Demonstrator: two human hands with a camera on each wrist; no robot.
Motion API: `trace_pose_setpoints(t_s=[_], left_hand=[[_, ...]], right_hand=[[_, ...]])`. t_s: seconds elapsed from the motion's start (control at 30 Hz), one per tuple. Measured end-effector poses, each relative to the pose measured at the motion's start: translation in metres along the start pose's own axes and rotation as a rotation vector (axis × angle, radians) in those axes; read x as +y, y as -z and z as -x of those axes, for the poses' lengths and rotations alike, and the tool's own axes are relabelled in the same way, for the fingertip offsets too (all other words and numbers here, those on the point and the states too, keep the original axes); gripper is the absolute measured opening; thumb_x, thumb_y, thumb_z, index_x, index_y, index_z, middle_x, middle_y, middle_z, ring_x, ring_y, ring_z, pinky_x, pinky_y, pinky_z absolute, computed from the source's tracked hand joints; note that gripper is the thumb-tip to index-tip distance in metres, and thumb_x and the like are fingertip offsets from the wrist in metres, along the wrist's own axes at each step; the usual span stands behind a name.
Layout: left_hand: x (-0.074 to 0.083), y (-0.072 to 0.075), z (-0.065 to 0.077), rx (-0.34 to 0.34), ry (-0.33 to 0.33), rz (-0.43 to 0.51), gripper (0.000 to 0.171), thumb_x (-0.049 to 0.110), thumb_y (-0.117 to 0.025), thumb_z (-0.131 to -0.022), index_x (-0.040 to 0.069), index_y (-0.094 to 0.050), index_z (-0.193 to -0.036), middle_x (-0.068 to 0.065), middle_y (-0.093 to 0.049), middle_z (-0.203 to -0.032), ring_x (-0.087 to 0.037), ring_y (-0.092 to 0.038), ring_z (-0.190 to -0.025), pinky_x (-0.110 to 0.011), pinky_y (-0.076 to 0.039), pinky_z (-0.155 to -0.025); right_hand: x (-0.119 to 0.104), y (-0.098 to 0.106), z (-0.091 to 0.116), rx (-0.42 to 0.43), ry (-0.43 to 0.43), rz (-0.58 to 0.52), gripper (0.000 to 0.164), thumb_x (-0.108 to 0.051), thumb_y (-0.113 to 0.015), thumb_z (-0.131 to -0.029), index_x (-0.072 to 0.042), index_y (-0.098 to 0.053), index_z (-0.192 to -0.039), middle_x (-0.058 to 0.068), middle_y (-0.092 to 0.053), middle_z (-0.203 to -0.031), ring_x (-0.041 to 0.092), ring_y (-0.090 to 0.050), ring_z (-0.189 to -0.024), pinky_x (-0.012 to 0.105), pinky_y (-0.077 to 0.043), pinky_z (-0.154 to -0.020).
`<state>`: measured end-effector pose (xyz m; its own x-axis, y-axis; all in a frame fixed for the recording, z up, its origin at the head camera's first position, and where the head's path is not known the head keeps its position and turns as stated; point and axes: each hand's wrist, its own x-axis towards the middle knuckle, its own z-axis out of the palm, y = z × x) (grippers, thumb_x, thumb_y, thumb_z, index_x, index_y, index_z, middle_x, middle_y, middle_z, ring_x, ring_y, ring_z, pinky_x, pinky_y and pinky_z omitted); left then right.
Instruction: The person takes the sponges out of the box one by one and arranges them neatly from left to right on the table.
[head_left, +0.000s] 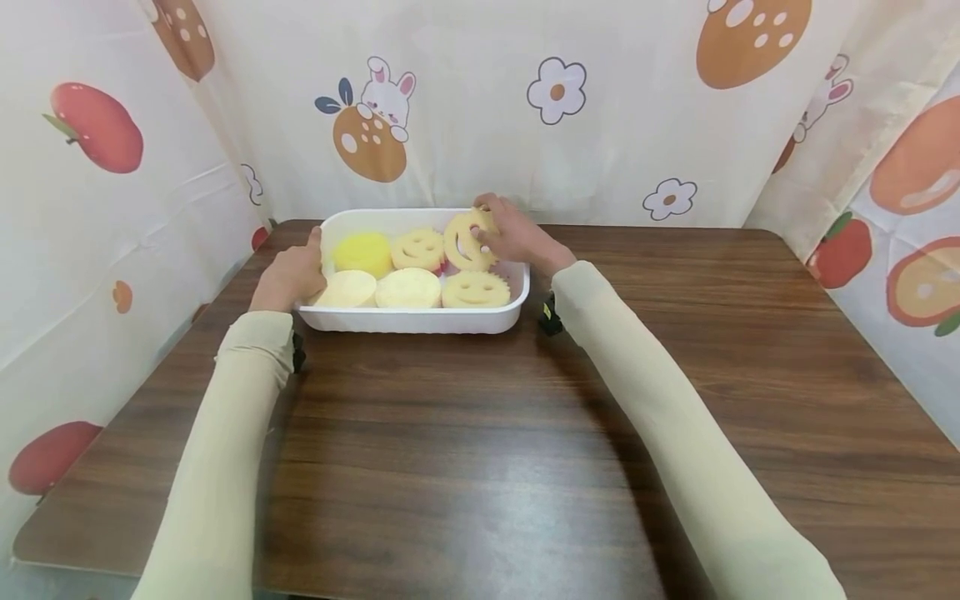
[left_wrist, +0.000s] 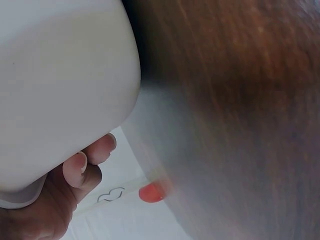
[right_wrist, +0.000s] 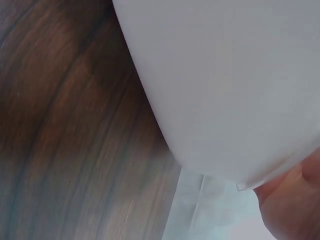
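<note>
A white tray (head_left: 405,321) near the table's back edge bears several round sponges. My left hand (head_left: 288,271) grips its left end; in the left wrist view fingers (left_wrist: 75,170) curl against the outer wall. My right hand (head_left: 517,233) reaches over the tray's right end and pinches a tilted smiley-face sponge (head_left: 459,242). Below that one lies another smiley sponge (head_left: 476,289), and a third smiley sponge (head_left: 417,248) is left of it. A bright yellow sponge (head_left: 363,252) and plain pale sponges (head_left: 408,288) fill the left and front. The right wrist view shows mostly the tray's outer wall (right_wrist: 225,90).
The tray stands on a dark wooden table (head_left: 450,442) with rounded corners. Right behind it hangs a pale curtain (head_left: 480,117) printed with fruit, rabbits and flowers; similar cloth covers both sides.
</note>
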<state>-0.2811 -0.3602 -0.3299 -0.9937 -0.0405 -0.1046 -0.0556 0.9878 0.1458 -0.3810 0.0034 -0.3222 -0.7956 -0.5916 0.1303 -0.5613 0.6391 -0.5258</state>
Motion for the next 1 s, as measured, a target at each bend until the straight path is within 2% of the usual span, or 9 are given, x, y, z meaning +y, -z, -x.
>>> trace_pose_setpoints(t_s=[0.17, 0.5, 0.7, 0.87, 1.0], left_hand=[[-0.001, -0.001, 0.0, -0.015, 0.008, 0.005, 0.087, 0.01, -0.046, -0.092, -0.002, 0.011, -0.156, -0.022, -0.057, -0.082, -0.033, -0.053, -0.07, -0.044, -0.046, -0.066], [0.0, -0.001, -0.003, -0.029, 0.004, 0.016, 0.087, 0.009, -0.047, -0.092, -0.001, 0.012, -0.156, -0.016, -0.051, -0.075, -0.029, -0.05, -0.062, -0.039, -0.043, -0.061], [0.001, -0.001, -0.004, -0.027, -0.004, 0.016, 0.087, 0.009, -0.046, -0.092, -0.001, 0.011, -0.156, -0.018, -0.053, -0.078, -0.03, -0.051, -0.065, -0.04, -0.044, -0.063], [0.0, 0.0, -0.003, -0.022, 0.0, 0.011, 0.087, 0.009, -0.046, -0.092, -0.001, 0.013, -0.156, -0.02, -0.054, -0.08, -0.031, -0.052, -0.066, -0.041, -0.044, -0.063], [-0.001, 0.0, -0.003, -0.024, 0.004, 0.015, 0.088, 0.009, -0.046, -0.092, 0.001, 0.014, -0.156, -0.018, -0.053, -0.075, -0.029, -0.05, -0.062, -0.039, -0.043, -0.059]], right_hand=[[0.002, 0.001, -0.001, 0.014, 0.017, -0.055, 0.047, -0.029, -0.051, -0.103, -0.013, -0.035, -0.144, 0.02, -0.041, -0.149, 0.032, -0.041, -0.139, 0.045, -0.032, -0.117], [0.004, 0.006, 0.002, 0.153, 0.063, -0.207, 0.041, -0.024, -0.059, -0.1, -0.013, -0.045, -0.136, 0.015, -0.05, -0.142, 0.03, -0.053, -0.124, 0.042, -0.046, -0.105], [0.004, 0.011, 0.003, 0.275, 0.008, -0.268, 0.043, -0.025, -0.06, -0.099, -0.016, -0.046, -0.138, 0.007, -0.051, -0.144, 0.022, -0.051, -0.129, 0.034, -0.045, -0.107], [0.006, 0.016, 0.006, 0.332, -0.01, -0.294, 0.044, -0.027, -0.063, -0.097, -0.016, -0.049, -0.137, 0.006, -0.053, -0.143, 0.02, -0.052, -0.13, 0.034, -0.045, -0.107], [0.01, 0.02, 0.009, 0.358, -0.043, -0.346, 0.045, -0.033, -0.063, -0.097, -0.019, -0.049, -0.137, 0.006, -0.053, -0.143, 0.022, -0.055, -0.124, 0.035, -0.046, -0.105]])
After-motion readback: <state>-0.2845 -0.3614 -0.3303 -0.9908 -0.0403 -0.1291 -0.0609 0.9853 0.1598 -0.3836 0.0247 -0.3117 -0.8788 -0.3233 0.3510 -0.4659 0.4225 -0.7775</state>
